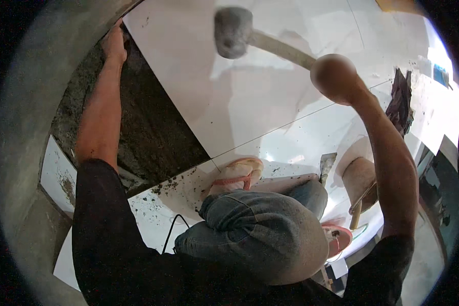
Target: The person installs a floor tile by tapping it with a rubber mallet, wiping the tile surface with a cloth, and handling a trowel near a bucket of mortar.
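A rubber mallet (pixel 233 32) with a dark grey head and pale handle is raised over a large white floor tile (pixel 188 76). My right hand (pixel 334 79), smeared in the picture, is closed round the handle's end. At the far left, my left hand (pixel 115 43) reaches to the tile's far corner beside the wall, at least one finger stretched out; its other fingers are partly hidden. Beneath my left forearm lies a strip of dark, rough mortar bed (pixel 158 127) between the tile and the wall.
A grey wall (pixel 25 102) curves along the left. On the right stand a pale bucket (pixel 358 176), a scraper (pixel 328 164) and a crumpled dark bag (pixel 400 102). My sandalled foot (pixel 239 173) rests on neighbouring tile among mortar crumbs. A cut tile piece (pixel 57 176) leans at the left.
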